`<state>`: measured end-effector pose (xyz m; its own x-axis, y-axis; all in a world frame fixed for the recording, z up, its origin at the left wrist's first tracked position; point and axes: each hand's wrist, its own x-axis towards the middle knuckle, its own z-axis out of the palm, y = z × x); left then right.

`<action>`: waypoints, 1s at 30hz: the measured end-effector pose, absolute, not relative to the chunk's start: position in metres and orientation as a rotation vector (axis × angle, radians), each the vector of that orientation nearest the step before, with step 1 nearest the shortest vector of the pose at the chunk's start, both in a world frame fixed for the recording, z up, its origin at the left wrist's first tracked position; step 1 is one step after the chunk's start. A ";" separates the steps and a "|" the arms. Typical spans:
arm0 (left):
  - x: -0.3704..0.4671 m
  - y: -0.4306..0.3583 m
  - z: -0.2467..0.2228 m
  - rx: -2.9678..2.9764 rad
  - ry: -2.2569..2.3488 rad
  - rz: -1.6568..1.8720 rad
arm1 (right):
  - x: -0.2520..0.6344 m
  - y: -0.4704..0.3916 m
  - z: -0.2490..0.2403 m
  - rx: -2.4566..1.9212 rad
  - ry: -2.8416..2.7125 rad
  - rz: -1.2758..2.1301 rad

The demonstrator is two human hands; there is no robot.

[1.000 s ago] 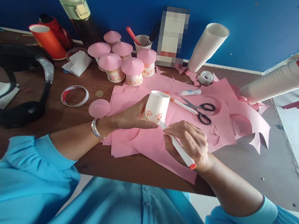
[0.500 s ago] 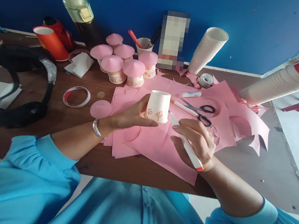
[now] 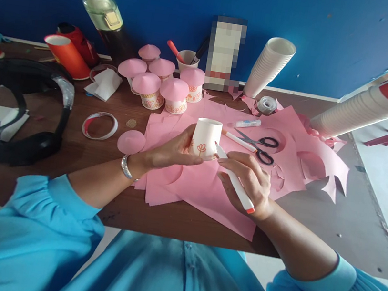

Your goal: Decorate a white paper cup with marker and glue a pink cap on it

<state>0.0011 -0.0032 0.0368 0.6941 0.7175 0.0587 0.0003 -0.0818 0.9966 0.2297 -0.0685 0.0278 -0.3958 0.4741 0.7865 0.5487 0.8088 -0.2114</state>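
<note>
My left hand [image 3: 171, 152] grips an upside-down white paper cup [image 3: 205, 138] with small orange flowers drawn along its lower edge. My right hand [image 3: 246, 182] holds a white marker with an orange end [image 3: 234, 182]; its tip touches the cup's right side. Both hands hover over sheets of pink paper [image 3: 210, 186] spread on the brown table [image 3: 70, 152].
Several finished cups with pink cone lids [image 3: 162, 83] stand behind. Scissors [image 3: 258, 147], a second marker, a glue tube [image 3: 244, 122] and a tape roll [image 3: 266, 103] lie on the paper. Cup stacks [image 3: 268, 67] lean right. Headphones [image 3: 14, 110], a tape ring [image 3: 100, 125] and a pink disc [image 3: 131, 141] lie left.
My left hand has turned the cup, so fewer flowers face me. My right hand has shifted the marker tip from below the cup up to its right side.
</note>
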 end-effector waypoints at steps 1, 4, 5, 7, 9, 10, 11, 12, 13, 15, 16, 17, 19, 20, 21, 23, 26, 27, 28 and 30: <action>0.001 -0.003 0.034 1.544 0.623 0.647 | 0.229 -0.069 0.028 -0.748 -2.063 -0.096; -0.001 -0.003 0.026 1.516 0.646 0.620 | 0.229 -0.069 0.029 -0.718 -2.081 -0.082; -0.002 -0.003 0.025 1.515 0.656 0.623 | 0.229 -0.069 0.030 -0.703 -2.084 -0.076; -0.002 -0.002 0.024 1.511 0.668 0.623 | 0.229 -0.069 0.032 -0.657 -2.082 -0.066; -0.003 -0.002 0.025 1.518 0.650 0.611 | 0.229 -0.069 0.034 -0.623 -2.073 -0.060; -0.003 -0.002 0.026 1.520 0.633 0.606 | 0.229 -0.069 0.034 -0.618 -2.066 -0.060; -0.003 -0.002 0.028 1.519 0.618 0.603 | 0.229 -0.068 0.035 -0.622 -2.058 -0.060; -0.003 -0.002 0.029 1.515 0.607 0.603 | 0.229 -0.068 0.035 -0.634 -2.050 -0.057; -0.003 -0.002 0.030 1.509 0.604 0.603 | 0.228 -0.068 0.035 -0.648 -2.043 -0.053; -0.003 -0.002 0.032 1.498 0.619 0.599 | 0.227 -0.068 0.035 -0.666 -2.040 -0.048; -0.003 -0.003 0.033 1.495 0.628 0.595 | 0.227 -0.068 0.034 -0.667 -2.041 -0.049; -0.003 -0.003 0.032 1.490 0.633 0.595 | 0.226 -0.068 0.034 -0.664 -2.043 -0.052; -0.004 -0.002 0.030 1.481 0.634 0.604 | 0.226 -0.069 0.034 -0.653 -2.047 -0.060; -0.004 -0.002 0.029 1.477 0.630 0.615 | 0.226 -0.069 0.034 -0.651 -2.051 -0.062; -0.005 -0.001 0.027 1.477 0.625 0.628 | 0.225 -0.069 0.034 -0.653 -2.054 -0.066; -0.005 0.000 0.023 1.483 0.621 0.646 | 0.225 -0.069 0.035 -0.659 -2.062 -0.078; -0.006 0.000 0.021 1.501 0.614 0.645 | 0.225 -0.069 0.035 -0.652 -2.070 -0.097; -0.005 0.000 0.022 1.507 0.611 0.645 | 0.225 -0.069 0.035 -0.648 -2.073 -0.099; -0.005 0.000 0.024 1.513 0.612 0.648 | 0.225 -0.069 0.035 -0.645 -2.075 -0.099; -0.003 0.000 0.027 1.521 0.620 0.646 | 0.225 -0.069 0.035 -0.643 -2.077 -0.098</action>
